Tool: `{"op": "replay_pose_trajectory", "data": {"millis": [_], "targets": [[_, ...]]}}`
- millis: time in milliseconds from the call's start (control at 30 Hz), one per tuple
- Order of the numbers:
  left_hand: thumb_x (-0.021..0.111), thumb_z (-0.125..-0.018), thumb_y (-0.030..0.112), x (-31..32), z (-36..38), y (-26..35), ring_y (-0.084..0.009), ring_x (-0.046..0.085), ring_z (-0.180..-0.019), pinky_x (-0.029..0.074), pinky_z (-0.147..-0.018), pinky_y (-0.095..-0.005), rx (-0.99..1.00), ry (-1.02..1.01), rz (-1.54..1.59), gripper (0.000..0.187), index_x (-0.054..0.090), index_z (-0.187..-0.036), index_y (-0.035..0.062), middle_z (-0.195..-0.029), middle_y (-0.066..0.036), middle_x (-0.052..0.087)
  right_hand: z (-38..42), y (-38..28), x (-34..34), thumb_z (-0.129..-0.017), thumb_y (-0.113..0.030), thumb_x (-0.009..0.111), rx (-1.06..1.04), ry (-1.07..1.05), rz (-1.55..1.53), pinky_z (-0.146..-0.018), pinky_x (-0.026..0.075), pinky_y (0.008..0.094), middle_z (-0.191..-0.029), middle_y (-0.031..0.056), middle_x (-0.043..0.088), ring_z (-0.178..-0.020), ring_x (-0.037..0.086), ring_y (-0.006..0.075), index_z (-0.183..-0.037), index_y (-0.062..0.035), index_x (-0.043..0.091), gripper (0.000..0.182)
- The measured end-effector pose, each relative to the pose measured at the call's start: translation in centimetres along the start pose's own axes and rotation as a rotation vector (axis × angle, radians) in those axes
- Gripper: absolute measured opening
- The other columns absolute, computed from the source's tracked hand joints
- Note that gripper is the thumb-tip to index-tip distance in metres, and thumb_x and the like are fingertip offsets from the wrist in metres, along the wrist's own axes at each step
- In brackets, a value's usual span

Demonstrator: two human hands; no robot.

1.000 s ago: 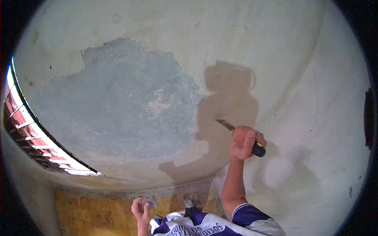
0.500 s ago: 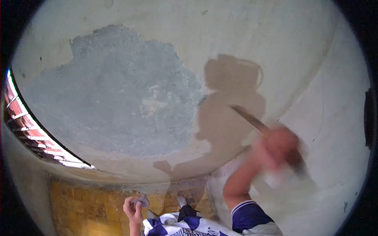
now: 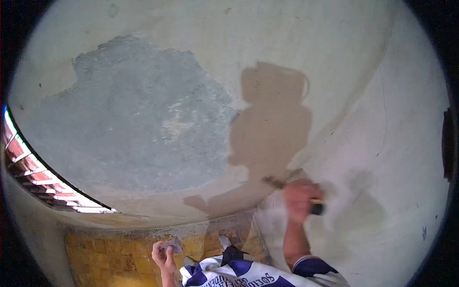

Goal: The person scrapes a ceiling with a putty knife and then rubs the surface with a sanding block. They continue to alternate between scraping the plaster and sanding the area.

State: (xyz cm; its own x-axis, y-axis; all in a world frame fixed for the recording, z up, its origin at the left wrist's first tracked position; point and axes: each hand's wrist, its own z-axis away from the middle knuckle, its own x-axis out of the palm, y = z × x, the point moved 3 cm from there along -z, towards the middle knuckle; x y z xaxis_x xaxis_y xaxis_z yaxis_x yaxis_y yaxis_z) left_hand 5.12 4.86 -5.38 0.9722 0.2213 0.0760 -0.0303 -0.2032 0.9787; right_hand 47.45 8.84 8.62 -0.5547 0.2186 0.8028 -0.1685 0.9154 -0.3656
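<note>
The narrow metal scraper blade with a dark handle [image 3: 287, 184] lies against the pale plastered wall [image 3: 382, 143], just right of the bare grey patch [image 3: 138, 119]. The right hand [image 3: 301, 198] grip is fully closed around its handle. The left hand [image 3: 165, 253] pinches a small grey piece [image 3: 173, 246] above the yellow tiled floor [image 3: 110, 258].

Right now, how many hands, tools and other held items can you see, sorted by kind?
Hands: 2, the right hand and the left hand
Hand tools: 1, a scraper with a dark handle, gripped by the right hand against the wall
Small greyish held pieces: 1, a small piece in the left hand, too blurred to identify
Total: 4
</note>
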Motion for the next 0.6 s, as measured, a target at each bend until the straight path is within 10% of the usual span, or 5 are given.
{"op": "replay_pose_trajectory", "data": {"millis": [33, 133, 233, 500, 600], "targets": [[0.063, -0.086, 0.008, 0.2, -0.1, 0.0, -0.0125, 0.054, -0.080, 0.044, -0.075, -0.0269, -0.007, -0.002, 0.001, 0.020, 0.054, -0.101, -0.0013, -0.087, -0.005, 0.058, -2.1, -2.4, 1.0, -0.087, -0.028, 0.049, -0.051, 0.281, -0.241, -0.078, 0.046, 0.0362, -0.060, 0.0048, 0.053, -0.059, 0.053, 0.0213, -0.081, -0.0098, 0.062, 0.023], [0.063, -0.086, 0.009, 0.5, -0.3, -0.4, -0.0125, 0.054, -0.079, 0.044, -0.073, -0.0261, -0.028, -0.014, -0.002, 0.022, 0.054, -0.102, -0.0012, -0.088, -0.006, 0.059, -8.6, -12.6, 8.6, -0.091, -0.037, 0.042, -0.409, -0.859, 0.076, -0.086, 0.042, 0.0395, -0.087, 0.0075, 0.056, -0.082, 0.054, 0.0204, -0.098, -0.0011, 0.055, 0.038], [0.064, -0.086, 0.010, 1.9, -0.7, 1.0, -0.0128, 0.055, -0.078, 0.046, -0.071, -0.0263, 0.004, -0.090, -0.095, 0.023, 0.053, -0.103, -0.0012, -0.089, -0.006, 0.059, -9.4, -5.2, 10.4, -0.091, -0.033, 0.046, -0.569, -0.524, 0.330, -0.079, 0.043, 0.0387, -0.081, 0.0068, 0.057, -0.077, 0.055, 0.0197, -0.095, -0.0029, 0.055, 0.032], [0.065, -0.087, 0.013, 2.8, 0.5, -0.8, -0.0128, 0.058, -0.079, 0.048, -0.070, -0.0269, 0.026, -0.052, -0.075, 0.024, 0.054, -0.102, -0.0017, -0.089, -0.008, 0.060, 8.9, 7.7, -4.0, -0.090, -0.023, 0.055, 0.355, -0.563, 0.820, -0.058, 0.046, 0.0364, -0.065, 0.0049, 0.057, -0.061, 0.057, 0.0179, -0.089, -0.0075, 0.057, 0.016], [0.065, -0.087, 0.013, 3.3, 0.6, 0.6, -0.0118, 0.057, -0.077, 0.047, -0.069, -0.0258, -0.038, -0.048, -0.016, 0.023, 0.054, -0.101, -0.0016, -0.087, -0.006, 0.058, 10.8, 6.8, -5.0, -0.086, -0.019, 0.063, 0.307, -0.470, 0.826, -0.051, 0.044, 0.0317, -0.059, 0.0013, 0.055, -0.054, 0.054, 0.0140, -0.076, -0.0092, 0.058, 0.015]]}}
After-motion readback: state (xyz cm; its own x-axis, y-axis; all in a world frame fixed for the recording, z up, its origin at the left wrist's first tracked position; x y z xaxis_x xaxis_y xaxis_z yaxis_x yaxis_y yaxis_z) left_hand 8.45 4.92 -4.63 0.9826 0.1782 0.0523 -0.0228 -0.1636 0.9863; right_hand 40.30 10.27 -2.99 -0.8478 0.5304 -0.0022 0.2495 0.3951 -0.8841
